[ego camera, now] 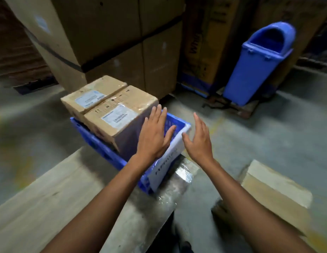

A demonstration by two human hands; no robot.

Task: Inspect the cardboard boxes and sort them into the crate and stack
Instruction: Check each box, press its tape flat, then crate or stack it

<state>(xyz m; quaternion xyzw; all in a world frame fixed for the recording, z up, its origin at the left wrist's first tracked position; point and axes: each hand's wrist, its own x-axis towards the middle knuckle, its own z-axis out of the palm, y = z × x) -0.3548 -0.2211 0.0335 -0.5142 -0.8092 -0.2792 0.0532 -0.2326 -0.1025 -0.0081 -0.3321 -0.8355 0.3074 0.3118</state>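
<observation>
Both hands are out flat with fingers straight, holding nothing. The left hand point(153, 136) hovers over the blue crate point(97, 141), its fingertips at the edge of the nearer cardboard box point(120, 117); I can't tell whether they touch. A second box point(91, 94) sits beyond that one, both standing in the crate left of the hand. Under its wrist a white paper sign point(168, 161) hangs on the crate wall. The right hand point(199, 139) is just beside the crate, over the concrete floor point(268, 136). Far beyond it leans a blue bin point(257, 66); below its forearm lies another carton point(272, 194).
</observation>
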